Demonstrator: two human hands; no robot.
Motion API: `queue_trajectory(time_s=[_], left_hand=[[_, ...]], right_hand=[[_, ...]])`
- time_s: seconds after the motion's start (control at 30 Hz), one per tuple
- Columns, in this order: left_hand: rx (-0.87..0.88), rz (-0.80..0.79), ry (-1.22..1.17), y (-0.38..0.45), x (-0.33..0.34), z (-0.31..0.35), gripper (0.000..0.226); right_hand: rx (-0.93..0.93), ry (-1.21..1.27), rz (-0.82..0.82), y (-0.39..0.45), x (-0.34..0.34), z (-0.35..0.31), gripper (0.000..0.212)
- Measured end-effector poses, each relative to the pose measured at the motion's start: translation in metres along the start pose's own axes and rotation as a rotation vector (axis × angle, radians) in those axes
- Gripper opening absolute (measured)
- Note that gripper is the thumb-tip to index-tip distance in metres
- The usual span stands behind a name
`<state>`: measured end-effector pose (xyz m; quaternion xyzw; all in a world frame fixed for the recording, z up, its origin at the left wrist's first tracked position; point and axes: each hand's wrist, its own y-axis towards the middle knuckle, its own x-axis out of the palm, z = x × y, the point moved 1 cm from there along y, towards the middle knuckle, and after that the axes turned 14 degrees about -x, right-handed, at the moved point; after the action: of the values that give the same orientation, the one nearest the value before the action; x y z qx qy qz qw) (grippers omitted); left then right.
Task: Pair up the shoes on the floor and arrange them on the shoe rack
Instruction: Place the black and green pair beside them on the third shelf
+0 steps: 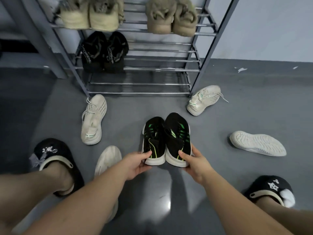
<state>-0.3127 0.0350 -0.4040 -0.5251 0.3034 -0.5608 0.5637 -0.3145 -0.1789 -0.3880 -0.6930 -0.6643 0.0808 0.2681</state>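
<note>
Floor point(220, 167): smooth grey, glossy, with a light reflection near the bottom centre. Shoe rack point(152, 70) stands at the far side, thin chrome bars on grey uprights.

Top shelf in view: two pairs of tan fuzzy slippers point(128, 16). Next shelf, left end: pair of black sandals point(104, 51) with printed straps. Lowest bars carry nothing.

Loose on the floor: cream knit sneaker point(93, 118) upright, left of centre; a second cream sneaker point(204, 100) just beside the rack's right foot; a third point(257, 143) lying sole up at right, ribbed tread showing; a fourth point(107, 160) partly hidden behind the left forearm.

Black knit sneakers point(166, 139) with green stripes and white soles sit side by side, touching, at centre floor, toes toward the rack. Left hand point(135, 164) grip pinches the left shoe's heel; right hand point(197, 162) grip holds the right shoe's heel.

Person's feet in black clogs point(55, 155) flank the scene.
</note>
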Motion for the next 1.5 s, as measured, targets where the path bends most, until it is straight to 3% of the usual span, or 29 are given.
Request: queue_trajectory(time_s=[0.3, 0.83, 1.0, 1.27, 1.5], left_hand=[[0.122, -0.08, -0.123, -0.051, -0.003, 0.006, 0.006], [0.219, -0.131, -0.139, -0.086, -0.004, 0.009, 0.006], [0.261, -0.142, -0.11, -0.091, 0.001, 0.03, 0.008], [0.355, -0.127, -0.074, -0.106, 0.02, 0.085, 0.008], [0.333, -0.078, 0.009, -0.106, 0.019, 0.131, 0.016]], right_hand=[[-0.085, -0.011, -0.035, -0.022, 0.021, -0.035, 0.063], [-0.173, -0.103, -0.056, -0.045, 0.041, -0.058, 0.06], [-0.208, -0.159, -0.048, -0.034, 0.048, -0.088, 0.069], [-0.28, -0.229, -0.091, -0.003, 0.068, -0.146, 0.046], [-0.287, -0.19, -0.096, 0.029, 0.074, -0.165, 0.064]])
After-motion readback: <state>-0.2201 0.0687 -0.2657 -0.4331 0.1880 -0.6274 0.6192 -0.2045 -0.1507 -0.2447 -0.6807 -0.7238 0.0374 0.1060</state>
